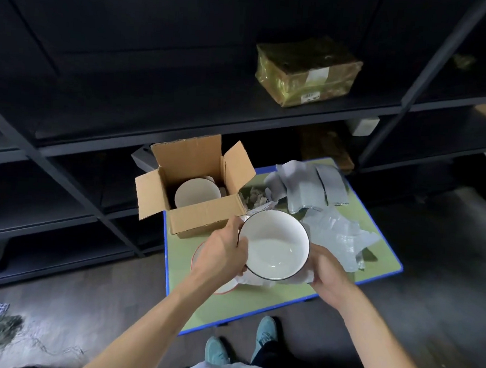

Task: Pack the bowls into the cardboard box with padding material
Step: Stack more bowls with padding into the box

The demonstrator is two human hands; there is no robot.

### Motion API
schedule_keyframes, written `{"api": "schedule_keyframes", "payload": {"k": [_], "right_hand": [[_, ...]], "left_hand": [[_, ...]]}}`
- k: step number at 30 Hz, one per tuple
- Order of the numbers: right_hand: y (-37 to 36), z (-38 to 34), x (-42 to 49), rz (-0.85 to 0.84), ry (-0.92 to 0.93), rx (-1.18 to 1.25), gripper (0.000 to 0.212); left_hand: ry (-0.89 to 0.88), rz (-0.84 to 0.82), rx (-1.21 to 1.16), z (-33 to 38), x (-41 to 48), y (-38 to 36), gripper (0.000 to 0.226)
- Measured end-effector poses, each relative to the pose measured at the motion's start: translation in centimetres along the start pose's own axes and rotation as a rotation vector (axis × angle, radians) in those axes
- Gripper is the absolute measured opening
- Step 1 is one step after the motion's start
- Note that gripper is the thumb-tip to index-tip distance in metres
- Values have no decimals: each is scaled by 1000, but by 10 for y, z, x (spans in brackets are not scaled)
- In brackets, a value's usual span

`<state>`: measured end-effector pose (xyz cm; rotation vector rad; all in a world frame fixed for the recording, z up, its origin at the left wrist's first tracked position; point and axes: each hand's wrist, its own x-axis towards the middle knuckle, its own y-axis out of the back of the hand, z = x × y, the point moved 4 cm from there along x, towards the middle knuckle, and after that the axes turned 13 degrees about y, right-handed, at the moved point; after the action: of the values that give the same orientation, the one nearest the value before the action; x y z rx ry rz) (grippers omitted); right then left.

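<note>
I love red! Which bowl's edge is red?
The red-rimmed bowl on the table under the left hand. The held bowl has a dark rim; the boxed bowl shows no red.

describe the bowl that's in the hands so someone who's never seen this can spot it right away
On the green table before the dark shelves stands an open cardboard box. Just on the person's side of it, the left hand and right hand hold a white bowl over crumpled paper. Its thin dark rim sets it apart from the red-rimmed bowl underneath.
</note>
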<state>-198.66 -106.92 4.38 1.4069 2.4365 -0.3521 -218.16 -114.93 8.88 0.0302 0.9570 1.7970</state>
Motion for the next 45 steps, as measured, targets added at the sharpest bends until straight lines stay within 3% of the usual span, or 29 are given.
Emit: {"api": "schedule_keyframes", "payload": {"k": [3,7,12,17,20,22,25,34,45], "right_hand": [[3,2,-4,50,-39,89,29],[8,5,-10,-8,-31,179,51],[8,0,-16,-85,27,144,45],[19,-7,-23,-34,71,220,55],[20,-11,-25,-51,81,206,59],[17,-15,-23,-60,91,190,58],[4,-23,-19,-106,107,150,47],[-33,-37,-2,-156,77,1,25],[-85,-60,43,-210,162,-469,17]], "left_hand": [[-5,-44,-23,3,-4,-3,17],[-17,-43,48,2,-8,-9,15],[-40,-25,108,0,-6,-11,16],[56,-21,-15,-13,1,-5,61],[167,-203,-85,-23,9,-8,89],[191,-328,-175,-23,9,-11,93],[169,-373,-272,-20,7,-11,87],[60,-228,-382,-27,1,16,17],[151,-3,-386,-58,7,63,37]]}}
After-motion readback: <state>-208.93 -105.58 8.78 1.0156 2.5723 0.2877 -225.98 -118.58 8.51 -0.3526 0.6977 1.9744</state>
